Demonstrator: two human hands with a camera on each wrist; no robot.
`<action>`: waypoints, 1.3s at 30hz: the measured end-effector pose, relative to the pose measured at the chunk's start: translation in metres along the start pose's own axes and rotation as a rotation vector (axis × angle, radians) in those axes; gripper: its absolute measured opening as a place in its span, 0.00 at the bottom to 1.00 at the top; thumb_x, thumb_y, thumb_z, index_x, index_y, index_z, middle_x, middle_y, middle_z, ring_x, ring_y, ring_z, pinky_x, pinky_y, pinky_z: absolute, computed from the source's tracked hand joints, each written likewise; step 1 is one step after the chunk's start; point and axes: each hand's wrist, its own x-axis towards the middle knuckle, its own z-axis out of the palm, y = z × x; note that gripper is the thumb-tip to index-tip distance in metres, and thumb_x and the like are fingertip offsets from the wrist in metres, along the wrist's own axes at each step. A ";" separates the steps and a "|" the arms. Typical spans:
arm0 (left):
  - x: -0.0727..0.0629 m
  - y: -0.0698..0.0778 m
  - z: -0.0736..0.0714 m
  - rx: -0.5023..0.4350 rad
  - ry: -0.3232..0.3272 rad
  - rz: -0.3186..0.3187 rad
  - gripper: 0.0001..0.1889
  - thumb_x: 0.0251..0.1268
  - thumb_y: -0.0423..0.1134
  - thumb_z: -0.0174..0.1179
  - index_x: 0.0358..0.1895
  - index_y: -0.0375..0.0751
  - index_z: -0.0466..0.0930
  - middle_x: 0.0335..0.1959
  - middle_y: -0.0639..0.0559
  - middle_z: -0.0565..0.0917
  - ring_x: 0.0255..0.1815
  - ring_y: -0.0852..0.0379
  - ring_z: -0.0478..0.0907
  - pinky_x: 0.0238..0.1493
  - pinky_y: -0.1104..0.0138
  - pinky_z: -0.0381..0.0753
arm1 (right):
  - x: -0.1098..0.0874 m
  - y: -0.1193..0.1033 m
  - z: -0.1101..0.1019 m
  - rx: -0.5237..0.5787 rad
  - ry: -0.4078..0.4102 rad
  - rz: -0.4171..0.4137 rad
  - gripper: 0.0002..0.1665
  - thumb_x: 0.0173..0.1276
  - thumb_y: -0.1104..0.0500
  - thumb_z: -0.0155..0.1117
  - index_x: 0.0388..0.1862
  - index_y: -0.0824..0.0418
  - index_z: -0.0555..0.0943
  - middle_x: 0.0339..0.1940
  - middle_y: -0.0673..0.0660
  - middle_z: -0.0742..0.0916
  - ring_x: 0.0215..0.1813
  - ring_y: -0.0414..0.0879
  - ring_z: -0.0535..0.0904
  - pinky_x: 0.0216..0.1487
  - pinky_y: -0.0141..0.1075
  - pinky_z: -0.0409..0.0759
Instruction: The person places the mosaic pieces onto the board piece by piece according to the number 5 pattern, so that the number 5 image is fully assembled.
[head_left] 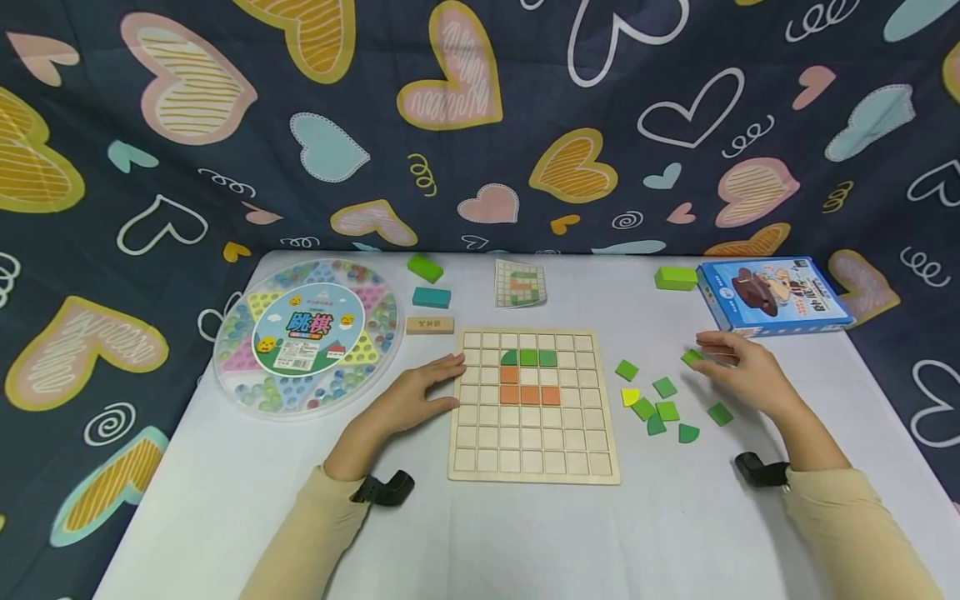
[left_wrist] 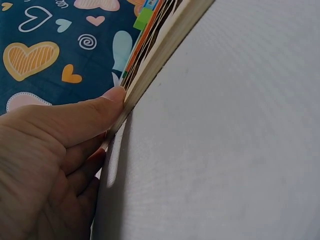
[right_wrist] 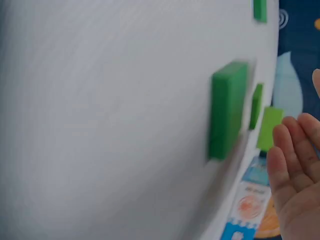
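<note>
A wooden grid board (head_left: pixel 534 482) lies in the middle of the table, with green and orange tiles in some of its squares. At its left edge rests my left hand (head_left: pixel 416 397), thumb and fingertips touching the rim; the left wrist view shows the thumb (left_wrist: pixel 100 112) against the board's side. My right hand (head_left: pixel 742 371) hovers over the loose tiles on the right, fingers extended. A light green tile (head_left: pixel 692 357) lies by its fingertips, partly covered by them. In the right wrist view the fingers (right_wrist: pixel 282 165) are straight, and a dark green tile (right_wrist: pixel 229 112) lies on the cloth.
Several green tiles (head_left: pixel 664 387) and a yellow tile (head_left: pixel 630 397) lie right of the board. A pattern card (head_left: pixel 520 283) is behind it. Farther left sit a round Chinese checkers set (head_left: pixel 307 329) and small blocks (head_left: pixel 431 297). A blue box (head_left: pixel 776 293) and green block (head_left: pixel 676 278) stand back right.
</note>
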 end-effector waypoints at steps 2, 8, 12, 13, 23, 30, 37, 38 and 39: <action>0.000 0.000 0.000 0.002 0.000 0.003 0.29 0.61 0.41 0.64 0.66 0.39 0.70 0.72 0.52 0.63 0.74 0.51 0.57 0.74 0.56 0.57 | 0.001 0.007 0.000 0.007 -0.020 0.023 0.37 0.69 0.45 0.58 0.68 0.67 0.64 0.66 0.71 0.72 0.65 0.68 0.67 0.61 0.62 0.69; 0.000 -0.001 0.000 0.008 0.001 0.006 0.29 0.61 0.42 0.64 0.66 0.39 0.70 0.72 0.52 0.63 0.74 0.52 0.57 0.74 0.56 0.57 | 0.005 0.018 0.001 -0.012 -0.076 0.046 0.38 0.68 0.46 0.59 0.67 0.69 0.65 0.64 0.71 0.73 0.64 0.66 0.69 0.62 0.59 0.70; 0.000 0.000 0.000 0.008 0.004 0.002 0.29 0.61 0.42 0.64 0.65 0.40 0.70 0.72 0.53 0.64 0.74 0.51 0.57 0.74 0.56 0.57 | 0.008 0.020 0.002 -0.057 -0.060 0.022 0.35 0.67 0.48 0.61 0.64 0.69 0.68 0.59 0.71 0.76 0.57 0.62 0.72 0.58 0.55 0.74; 0.000 0.000 0.000 0.007 0.005 0.001 0.29 0.60 0.42 0.64 0.65 0.40 0.70 0.72 0.53 0.64 0.74 0.51 0.57 0.74 0.56 0.57 | 0.009 0.021 0.003 -0.069 -0.052 0.018 0.34 0.67 0.48 0.62 0.63 0.69 0.69 0.57 0.70 0.77 0.55 0.60 0.72 0.55 0.53 0.75; 0.000 0.000 -0.001 0.013 0.005 0.013 0.29 0.61 0.41 0.64 0.65 0.39 0.70 0.72 0.52 0.64 0.74 0.51 0.57 0.74 0.56 0.58 | 0.014 0.023 0.008 -0.148 0.013 -0.012 0.24 0.66 0.56 0.63 0.55 0.71 0.75 0.45 0.66 0.79 0.44 0.53 0.71 0.43 0.37 0.72; 0.000 -0.001 -0.001 0.015 -0.003 0.014 0.29 0.61 0.42 0.63 0.66 0.39 0.69 0.72 0.52 0.63 0.74 0.51 0.57 0.73 0.56 0.58 | 0.011 0.018 0.006 -0.103 0.000 -0.003 0.23 0.69 0.54 0.60 0.57 0.67 0.74 0.49 0.67 0.81 0.49 0.56 0.76 0.43 0.33 0.78; -0.002 0.002 -0.002 -0.011 0.002 0.008 0.29 0.61 0.42 0.64 0.65 0.39 0.70 0.72 0.52 0.64 0.74 0.51 0.58 0.73 0.55 0.60 | 0.010 -0.011 0.012 -0.016 0.003 -0.077 0.22 0.69 0.53 0.60 0.58 0.63 0.75 0.52 0.64 0.82 0.51 0.54 0.77 0.41 0.17 0.75; -0.002 0.002 -0.002 -0.012 0.002 0.007 0.29 0.61 0.42 0.64 0.65 0.39 0.70 0.72 0.52 0.64 0.74 0.51 0.57 0.73 0.55 0.59 | 0.010 -0.017 0.014 -0.017 0.005 -0.093 0.22 0.69 0.54 0.60 0.58 0.63 0.76 0.52 0.63 0.82 0.51 0.54 0.77 0.43 0.20 0.77; -0.002 0.002 -0.002 -0.012 0.002 0.007 0.29 0.61 0.42 0.64 0.66 0.39 0.70 0.72 0.52 0.64 0.74 0.51 0.57 0.73 0.55 0.59 | 0.011 -0.022 0.017 -0.015 0.006 -0.109 0.21 0.69 0.55 0.60 0.57 0.63 0.76 0.52 0.63 0.82 0.52 0.54 0.77 0.46 0.24 0.80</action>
